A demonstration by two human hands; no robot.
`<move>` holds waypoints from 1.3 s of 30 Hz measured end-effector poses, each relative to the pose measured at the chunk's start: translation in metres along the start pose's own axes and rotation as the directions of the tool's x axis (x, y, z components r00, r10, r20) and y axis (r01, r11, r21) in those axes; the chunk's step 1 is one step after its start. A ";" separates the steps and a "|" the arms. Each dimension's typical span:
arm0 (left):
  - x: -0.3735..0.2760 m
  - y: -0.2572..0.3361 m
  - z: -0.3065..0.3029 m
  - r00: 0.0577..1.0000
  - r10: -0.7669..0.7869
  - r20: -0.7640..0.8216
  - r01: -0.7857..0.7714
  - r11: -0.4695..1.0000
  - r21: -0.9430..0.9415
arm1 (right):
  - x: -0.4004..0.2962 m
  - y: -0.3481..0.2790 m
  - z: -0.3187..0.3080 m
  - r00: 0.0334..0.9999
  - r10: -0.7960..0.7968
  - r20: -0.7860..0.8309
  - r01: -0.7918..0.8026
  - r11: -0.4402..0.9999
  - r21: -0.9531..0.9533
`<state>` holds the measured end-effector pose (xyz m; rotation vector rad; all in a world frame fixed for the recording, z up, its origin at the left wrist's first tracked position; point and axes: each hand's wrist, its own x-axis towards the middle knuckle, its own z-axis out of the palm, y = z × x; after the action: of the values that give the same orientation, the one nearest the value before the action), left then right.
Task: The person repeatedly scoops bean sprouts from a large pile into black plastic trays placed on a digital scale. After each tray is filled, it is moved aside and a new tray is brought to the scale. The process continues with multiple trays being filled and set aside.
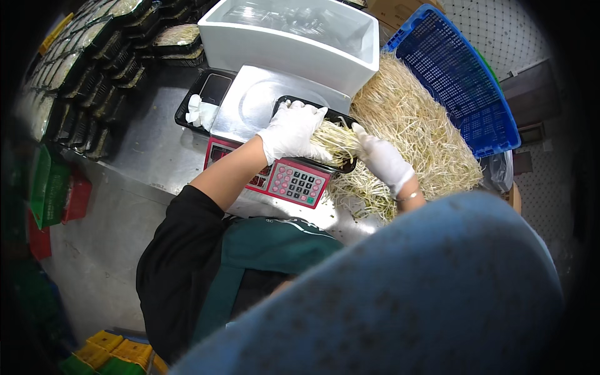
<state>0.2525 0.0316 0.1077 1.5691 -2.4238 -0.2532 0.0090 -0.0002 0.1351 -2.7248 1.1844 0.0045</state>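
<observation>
My left hand (296,132), in a white glove, lies over a black plastic tray (348,118) with its fingers and thumb around a bundle of bean sprouts (333,140). At the tray's right end, my gloved right hand (385,158) grips the ends of the same bundle. The tray rests on the steel platform (243,105) of a red digital scale (300,182), whose keypad faces me. Right of the scale spreads a large heap of loose bean sprouts (417,126). My left palm hides part of the bundle, and its fingers cover the tray's left side.
A white foam box (286,47) holding clear plastic pieces stands behind the scale. Left of it is another black tray (180,115) with a crumpled white glove or cloth (201,112). Stacked sprout trays (93,89) fill the far left. A blue crate (461,79) leans behind the heap.
</observation>
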 end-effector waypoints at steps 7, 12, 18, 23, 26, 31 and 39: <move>0.000 0.009 -0.017 0.997 -0.031 0.069 0.027 0.997 0.066 | -0.080 0.030 -0.058 0.842 0.523 0.128 -0.351 0.354 0.867; -0.014 -0.007 -0.020 0.971 0.045 -0.237 -0.089 0.980 -0.179 | -0.057 0.010 -0.078 0.918 0.297 -0.262 0.028 0.609 0.792; -0.015 -0.063 0.011 0.901 -0.348 -0.260 -0.381 -0.347 -0.857 | 0.036 -0.042 -0.021 0.995 -0.050 -0.092 0.104 0.606 0.789; -0.007 -0.010 -0.011 0.939 0.193 -0.284 -0.230 0.968 -0.101 | 0.040 -0.040 0.000 0.936 -0.262 -0.236 0.249 0.965 -0.082; -0.006 -0.015 0.001 0.938 0.258 -0.233 -0.236 0.965 0.118 | 0.023 -0.027 0.019 0.935 -0.229 -0.270 0.194 0.970 -0.150; 0.003 -0.010 -0.021 0.985 0.140 0.101 -0.149 0.985 0.083 | 0.033 -0.024 0.012 0.972 -0.185 -0.147 0.171 0.980 -0.100; -0.069 -0.061 -0.034 0.935 -0.222 -0.277 -0.145 0.475 -0.868 | -0.056 -0.004 0.023 0.769 0.513 -0.381 0.167 0.415 0.895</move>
<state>0.3431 0.0694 0.1157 1.0144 -1.4807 -0.9680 -0.0251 0.0463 0.1164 -1.5562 1.0985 -1.2342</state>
